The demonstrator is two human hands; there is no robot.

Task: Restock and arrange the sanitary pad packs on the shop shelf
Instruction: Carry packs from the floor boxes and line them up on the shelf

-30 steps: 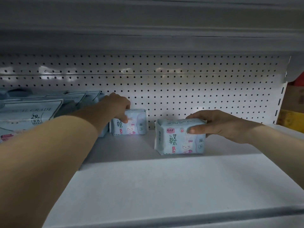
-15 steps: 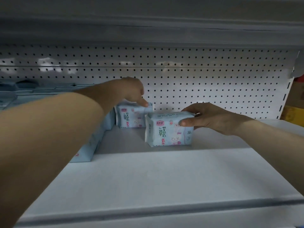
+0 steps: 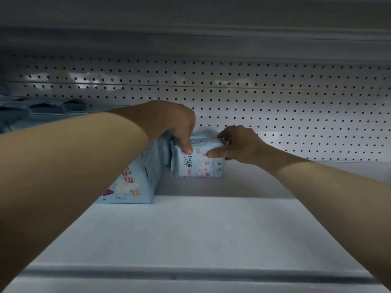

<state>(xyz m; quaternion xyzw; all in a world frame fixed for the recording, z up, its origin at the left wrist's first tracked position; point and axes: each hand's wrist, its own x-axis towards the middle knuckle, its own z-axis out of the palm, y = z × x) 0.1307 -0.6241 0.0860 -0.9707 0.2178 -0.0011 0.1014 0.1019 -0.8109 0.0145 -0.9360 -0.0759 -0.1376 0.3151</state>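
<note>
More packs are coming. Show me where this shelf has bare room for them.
Bare shelf runs right of the pad pack along the pegboard, and across the front before it. Crowded at left: the blue box stands beside the pack, which the left hand and right hand hold.

left forearm (image 3: 74, 170) hides most of the pale blue cardboard box (image 3: 135, 182), txt half gone. dark blue packs (image 3: 42, 107) far left are blurry & cropped. fine print on the light blue plastic pad pack (image 3: 201, 166) is unreadable.
</note>
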